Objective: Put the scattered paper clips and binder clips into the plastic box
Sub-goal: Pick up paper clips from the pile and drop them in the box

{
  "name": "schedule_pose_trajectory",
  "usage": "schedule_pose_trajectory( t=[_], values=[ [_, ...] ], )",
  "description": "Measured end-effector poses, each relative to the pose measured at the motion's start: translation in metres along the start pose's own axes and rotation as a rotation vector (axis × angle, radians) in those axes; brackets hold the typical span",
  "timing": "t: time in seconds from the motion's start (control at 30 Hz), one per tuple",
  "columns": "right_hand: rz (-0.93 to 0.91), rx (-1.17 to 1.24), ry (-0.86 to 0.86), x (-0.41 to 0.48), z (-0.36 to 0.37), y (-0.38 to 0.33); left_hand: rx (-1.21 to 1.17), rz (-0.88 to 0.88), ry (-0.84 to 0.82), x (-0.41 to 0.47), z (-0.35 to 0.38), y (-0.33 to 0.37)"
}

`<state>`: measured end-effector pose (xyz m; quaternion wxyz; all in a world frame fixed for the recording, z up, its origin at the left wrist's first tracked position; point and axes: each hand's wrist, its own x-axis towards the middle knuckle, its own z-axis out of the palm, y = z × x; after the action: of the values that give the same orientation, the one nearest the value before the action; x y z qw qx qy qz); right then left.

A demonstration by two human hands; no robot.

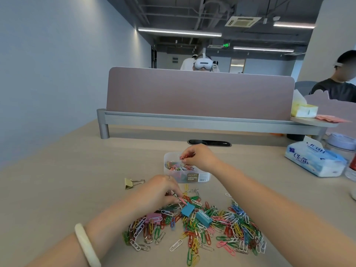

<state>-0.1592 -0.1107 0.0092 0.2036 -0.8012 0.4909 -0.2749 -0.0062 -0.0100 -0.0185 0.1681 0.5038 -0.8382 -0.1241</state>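
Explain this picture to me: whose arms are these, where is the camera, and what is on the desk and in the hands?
No machine here: a person works with bare hands, and the single camera sits on their head, looking forward and down, so the arms enter from the bottom. On the desk lies a heap of coloured paper clips, with two blue binder clips and a pink binder clip among them; a gold binder clip lies apart to the left. Behind the heap stands the clear plastic box, with clips already in it. The right hand pinches a small bunch of clips just above the box. The left hand pinches a pink clip at the heap's far edge. A tissue pack lies to the right.
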Motion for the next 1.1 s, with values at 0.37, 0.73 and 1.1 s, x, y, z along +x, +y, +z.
schedule_pose_trajectory(
  t=[0.37, 0.73, 1.1],
  values=[
    [-0.068, -0.077, -0.027, -0.017, -0.012, 0.007, -0.239, -0.077, 0.086, -0.003, -0.005, -0.003],
    [-0.071, 0.026, -0.127, -0.102, -0.008, 0.015, -0.206, -0.042, 0.187, 0.011, -0.015, -0.005],
    [-0.097, -0.187, -0.216, -0.111, 0.007, 0.002, -0.155, -0.101, 0.361, 0.084, -0.016, -0.030]
  ],
)
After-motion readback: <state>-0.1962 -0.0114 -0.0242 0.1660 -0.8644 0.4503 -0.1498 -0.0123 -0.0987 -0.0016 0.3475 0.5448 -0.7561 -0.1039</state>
